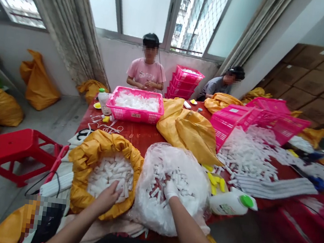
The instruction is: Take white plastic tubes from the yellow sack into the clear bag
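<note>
The left hand (107,198) is bare and dips into a yellow sack (106,146) full of small white plastic pieces (110,174). Its fingers touch the pieces, but you cannot tell if it has hold of any. The right hand (171,190) wears a white glove and pushes into a clear plastic bag (150,211) of white pieces, right beside the sack. Its fingers are down in the pile, so you cannot tell how open it is. Both bags sit at the near edge of the red table (145,135). Past them, a strip of red table shows, then a pink basket (135,112) stands farther along. To the right of the bag are a big white pile (247,156) and a white bottle with a green cap (230,204). Left of the table are a gray floor (51,119) and a red stool (17,154).
</note>
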`<state>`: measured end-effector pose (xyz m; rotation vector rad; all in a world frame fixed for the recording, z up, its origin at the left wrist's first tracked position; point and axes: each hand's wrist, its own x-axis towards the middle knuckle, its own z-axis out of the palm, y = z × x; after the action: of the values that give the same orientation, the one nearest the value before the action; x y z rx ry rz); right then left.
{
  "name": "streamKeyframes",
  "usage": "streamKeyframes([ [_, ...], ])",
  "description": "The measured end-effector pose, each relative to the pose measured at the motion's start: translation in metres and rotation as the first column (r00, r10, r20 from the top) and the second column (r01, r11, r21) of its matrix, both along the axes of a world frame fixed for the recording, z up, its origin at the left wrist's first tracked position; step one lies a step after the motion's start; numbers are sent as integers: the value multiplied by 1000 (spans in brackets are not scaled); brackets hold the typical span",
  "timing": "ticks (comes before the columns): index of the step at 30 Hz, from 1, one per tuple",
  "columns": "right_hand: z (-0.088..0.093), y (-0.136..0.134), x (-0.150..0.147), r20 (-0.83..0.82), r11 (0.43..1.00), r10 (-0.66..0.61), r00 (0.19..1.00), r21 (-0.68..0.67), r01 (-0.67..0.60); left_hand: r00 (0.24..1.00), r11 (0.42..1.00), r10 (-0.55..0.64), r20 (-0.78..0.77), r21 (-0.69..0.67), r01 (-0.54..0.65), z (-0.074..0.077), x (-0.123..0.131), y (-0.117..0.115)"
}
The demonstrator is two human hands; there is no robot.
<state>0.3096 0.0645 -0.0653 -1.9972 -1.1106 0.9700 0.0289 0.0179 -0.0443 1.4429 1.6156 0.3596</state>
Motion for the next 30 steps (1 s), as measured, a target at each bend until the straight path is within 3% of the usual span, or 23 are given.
streamKeyframes([
  [2,9,3,-15,-111,997,49,993,59,-43,988,999,-9,152,-30,14,21,8,-18],
  [5,40,-8,-51,-403,985,147,903,143,-96,958,992,-92,273,105,65,54,15,-36],
  [7,69,-22,-79,-700,979,198,686,177,-102,938,978,-160,308,178,108,70,16,-41],
  [9,96,-35,-102,-843,979,205,497,184,-92,922,972,-193,337,192,133,79,15,-44],
  [10,106,-40,-110,-859,979,203,471,193,-70,914,974,-191,359,184,131,81,14,-44],
  [12,119,-48,-119,-835,972,208,509,233,-14,877,984,-171,449,130,125,78,12,-46],
  [14,122,-54,-121,-808,963,223,545,268,4,787,987,-147,599,39,155,72,10,-48],
  [17,123,-62,-120,-856,974,205,474,226,-12,684,980,-132,717,-10,200,74,6,-49],
  [22,129,-73,-129,-934,995,58,353,82,53,761,972,-227,608,95,214,103,-7,-45],
  [25,124,-79,-137,-902,992,55,429,98,79,730,956,-288,620,138,260,103,-12,-48],
  [28,114,-85,-147,-735,941,151,661,311,132,655,957,-235,718,53,286,86,-11,-57],
  [30,112,-88,-153,-615,890,223,757,445,100,617,957,-179,766,-8,289,74,-10,-64],
])
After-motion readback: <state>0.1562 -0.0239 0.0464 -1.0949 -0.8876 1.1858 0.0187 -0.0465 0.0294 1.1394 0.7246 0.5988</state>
